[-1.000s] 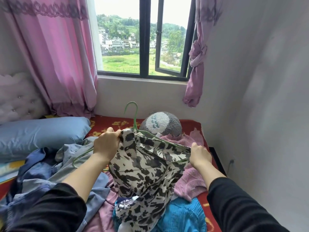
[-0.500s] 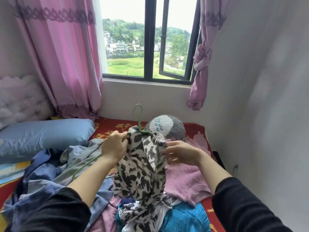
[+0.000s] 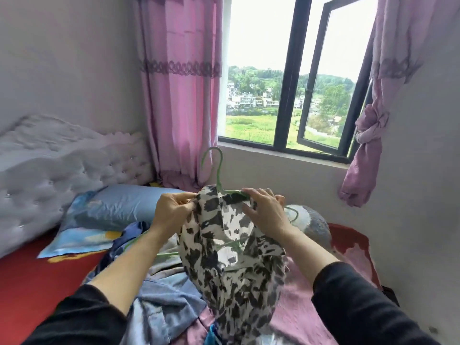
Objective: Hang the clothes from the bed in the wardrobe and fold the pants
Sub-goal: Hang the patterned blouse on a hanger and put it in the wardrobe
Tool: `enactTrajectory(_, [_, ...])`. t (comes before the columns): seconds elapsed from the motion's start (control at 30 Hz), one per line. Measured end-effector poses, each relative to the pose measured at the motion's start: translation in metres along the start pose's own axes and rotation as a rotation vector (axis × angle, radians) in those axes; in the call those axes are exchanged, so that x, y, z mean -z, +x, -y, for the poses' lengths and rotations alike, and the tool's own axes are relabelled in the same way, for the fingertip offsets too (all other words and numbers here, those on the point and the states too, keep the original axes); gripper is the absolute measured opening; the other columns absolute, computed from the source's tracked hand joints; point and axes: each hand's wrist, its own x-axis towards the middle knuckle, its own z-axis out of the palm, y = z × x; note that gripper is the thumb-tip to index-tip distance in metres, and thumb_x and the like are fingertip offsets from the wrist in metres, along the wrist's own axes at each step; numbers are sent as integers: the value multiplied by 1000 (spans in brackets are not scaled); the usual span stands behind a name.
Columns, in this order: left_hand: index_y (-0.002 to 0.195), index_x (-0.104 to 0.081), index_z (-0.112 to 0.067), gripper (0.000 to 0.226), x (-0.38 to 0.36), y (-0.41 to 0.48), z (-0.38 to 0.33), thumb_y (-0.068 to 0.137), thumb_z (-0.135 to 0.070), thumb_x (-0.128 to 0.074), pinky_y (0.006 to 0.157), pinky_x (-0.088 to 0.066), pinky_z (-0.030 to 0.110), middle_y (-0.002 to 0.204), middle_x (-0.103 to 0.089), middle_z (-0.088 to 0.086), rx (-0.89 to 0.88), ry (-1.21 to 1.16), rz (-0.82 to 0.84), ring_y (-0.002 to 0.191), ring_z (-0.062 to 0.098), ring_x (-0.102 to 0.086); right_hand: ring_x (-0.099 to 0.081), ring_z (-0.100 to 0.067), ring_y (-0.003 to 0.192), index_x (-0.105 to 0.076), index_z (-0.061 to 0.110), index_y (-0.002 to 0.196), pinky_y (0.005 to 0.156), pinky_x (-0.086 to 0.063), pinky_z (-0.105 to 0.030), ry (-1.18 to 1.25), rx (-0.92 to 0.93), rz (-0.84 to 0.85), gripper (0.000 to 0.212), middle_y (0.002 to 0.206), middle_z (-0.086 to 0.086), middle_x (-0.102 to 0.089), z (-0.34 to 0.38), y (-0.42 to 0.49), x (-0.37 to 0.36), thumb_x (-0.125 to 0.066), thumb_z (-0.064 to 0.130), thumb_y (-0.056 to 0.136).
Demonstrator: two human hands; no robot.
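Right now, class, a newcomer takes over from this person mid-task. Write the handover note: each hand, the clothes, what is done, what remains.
Left hand: fingers pinch the printed top at its neck edge.
Right hand: grips the top over one arm of the hanger.
The hanger sits inside the top, hook sticking out, held above the bed.
Done: top seemingly threaded onto the hanger.
Left: settle it, carry it to the wardrobe (out of view), then handle the blue clothes and pink garment on the bed. No folded pants visible.
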Motion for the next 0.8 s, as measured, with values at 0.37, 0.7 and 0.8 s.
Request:
enactTrajectory(0.37, [87,-77,-17,20,159,-73,-37,76,-33,-77,50,-40,4,57,-67,-20,25,221,-287,51,-10,-58,-57,-24,102,-42,33,139,94,-39,-45,-156,501,-178,58,112,-4,-60,156,43,-2,-54,4,92])
enactTrajectory(0.7, [99,-75,-17,28,334,-189,-38,78,-35,-73,75,-47,9,93,-72,-9,116,441,-546,83,-7,-64,-48,-23,115,-42,26,134,95,-23,-45,-98,830,-134,46,124,-1,-54,342,26,-32,-54,34,90])
enactTrajectory(0.8, [99,-75,-20,24,390,-223,-32,78,-31,-74,70,-45,4,87,-70,-15,138,479,-612,77,-13,-63,-51,-23,111,-46,25,128,95,-26,-44,-52,868,-151,40,117,1,-59,406,21,-46,-42,30,88])
